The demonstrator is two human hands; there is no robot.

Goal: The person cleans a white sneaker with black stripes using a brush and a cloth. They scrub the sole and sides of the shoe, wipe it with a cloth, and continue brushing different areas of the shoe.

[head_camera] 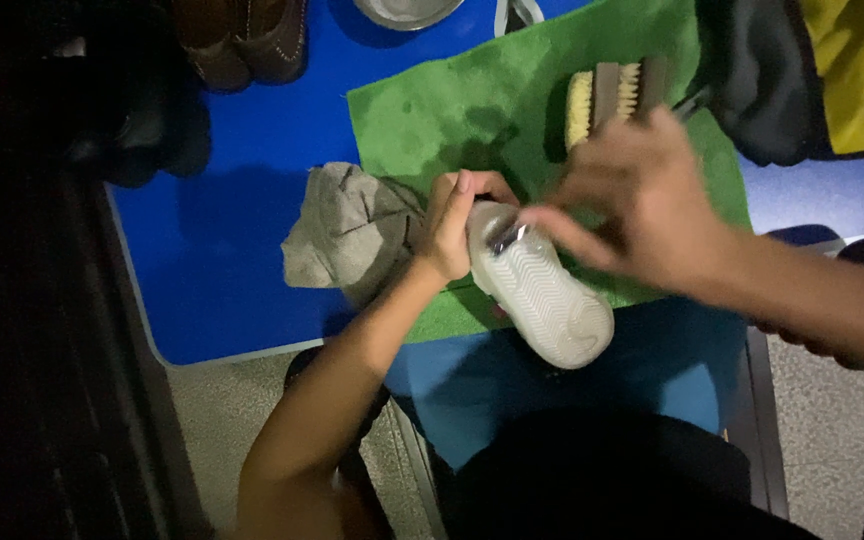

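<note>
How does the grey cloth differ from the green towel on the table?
The grey cloth is small and crumpled into a heap; the green towel is much larger and spread flat. The cloth carries nothing, while the towel bears a brush and lies under the white shoe held by the left hand. Both rest on the blue table.

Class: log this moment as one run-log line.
left hand: grips upturned shoe | right hand: small tool at sole | brush: on green mat
</note>
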